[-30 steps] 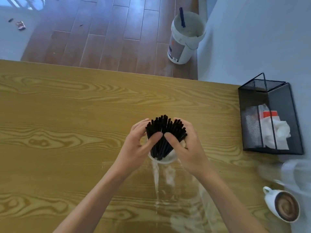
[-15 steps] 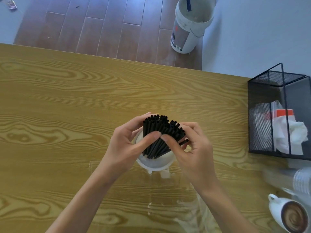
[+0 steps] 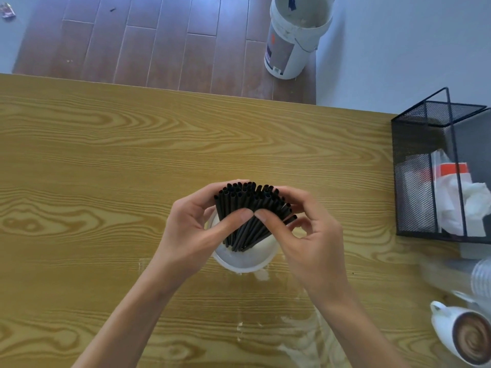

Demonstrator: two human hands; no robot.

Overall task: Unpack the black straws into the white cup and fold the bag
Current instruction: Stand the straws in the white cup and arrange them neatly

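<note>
A bundle of black straws [image 3: 249,200] stands in the white cup [image 3: 244,261] at the middle of the wooden table, fanned out to the right. My left hand [image 3: 194,235] wraps the bundle from the left, thumb across its front. On the other side my right hand [image 3: 305,240] cups the bundle, its thumb tip touching the left thumb. The clear plastic bag [image 3: 300,338] lies flat and crumpled on the table below the cup, partly under my right forearm.
A black mesh box [image 3: 425,181] holding white paper stands at the table's right edge. A white mug of coffee [image 3: 470,338] sits at the lower right, with a blurred clear cup stack [image 3: 478,277] above it. A white bucket [image 3: 295,41] stands on the floor beyond the table.
The straw bundle has spread and leaned to the right inside the cup. Both hands stay around it, thumbs now meeting lower on its front. The view has tilted down.
</note>
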